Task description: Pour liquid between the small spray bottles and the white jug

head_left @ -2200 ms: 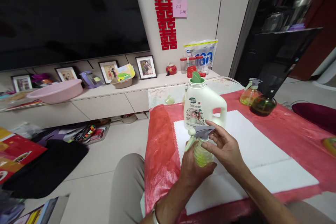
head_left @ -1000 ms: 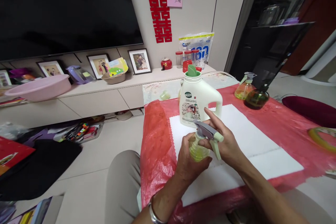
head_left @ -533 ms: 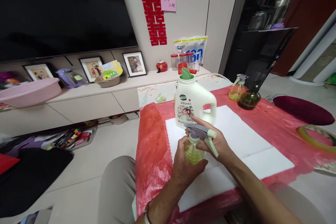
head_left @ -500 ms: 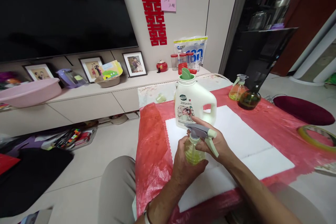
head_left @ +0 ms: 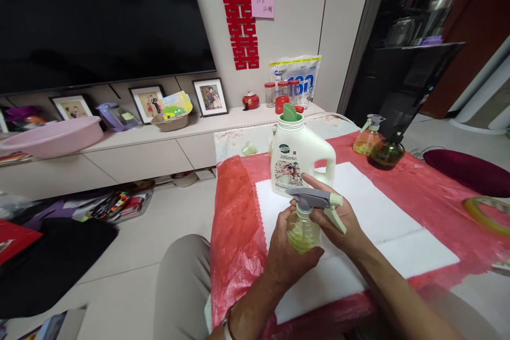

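Observation:
A small clear spray bottle (head_left: 303, 236) with yellowish liquid in it is held over the table, its grey and pale green trigger head (head_left: 314, 200) on top. My left hand (head_left: 281, 255) is wrapped round the bottle's body. At the neck, just under the head, my right hand (head_left: 347, 223) grips with thumb and fingers, its index finger pointing up and away. Behind the hands stands a large cream jug (head_left: 305, 143) with a side handle and a green spout (head_left: 290, 113); its cap is off. A white sheet (head_left: 382, 218) lies beneath.
Red plastic film (head_left: 235, 212) covers the table. At the right are a second spray bottle (head_left: 367, 141), a dark round bottle (head_left: 385, 153) and a roll of tape (head_left: 484, 212). A pale green cap-like piece (head_left: 249, 149) lies behind the jug's left side.
The view has shifted a little, so everything sits slightly farther right. Both hands keep their hold on the spray bottle, with hardly any other visible movement.

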Motion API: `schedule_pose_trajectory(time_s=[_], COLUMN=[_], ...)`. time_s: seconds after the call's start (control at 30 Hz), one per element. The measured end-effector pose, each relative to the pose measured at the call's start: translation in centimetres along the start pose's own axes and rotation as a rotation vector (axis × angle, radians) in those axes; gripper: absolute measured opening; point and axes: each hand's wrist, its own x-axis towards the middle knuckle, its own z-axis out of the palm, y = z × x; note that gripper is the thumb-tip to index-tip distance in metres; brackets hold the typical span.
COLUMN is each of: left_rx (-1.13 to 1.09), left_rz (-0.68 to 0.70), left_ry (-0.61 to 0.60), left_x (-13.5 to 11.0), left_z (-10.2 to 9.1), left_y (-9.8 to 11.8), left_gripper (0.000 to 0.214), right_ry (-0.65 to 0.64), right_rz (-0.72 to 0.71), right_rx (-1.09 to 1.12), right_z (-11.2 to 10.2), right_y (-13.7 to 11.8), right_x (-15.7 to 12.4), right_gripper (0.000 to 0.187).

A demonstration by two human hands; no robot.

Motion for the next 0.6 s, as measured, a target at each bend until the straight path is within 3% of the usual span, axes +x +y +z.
schedule_pose_trajectory(time_s=[0.17,0.37,0.6], left_rx=[-0.054,-0.094,-0.111], left_rz=[-0.039,-0.006,0.003], left_ry=[-0.013,-0.044,-0.052], left_x=[-0.06,0.0,-0.03], left_z=[-0.17,-0.24,-0.26], left_y=[0.2,-0.33,-0.48], left_gripper=[0.073,0.078,0.08], right_ry=[-0.039,0.079,0.146], right_rz=[0.018,0.017,0.028], right_rx=[0.006,-0.089,0.068], right_z=[-0.29,0.14,0.65], right_y=[0.98,0.82,0.64], right_x=[0.06,-0.08,-0.06], right_gripper=[0.086,0.095,0.098])
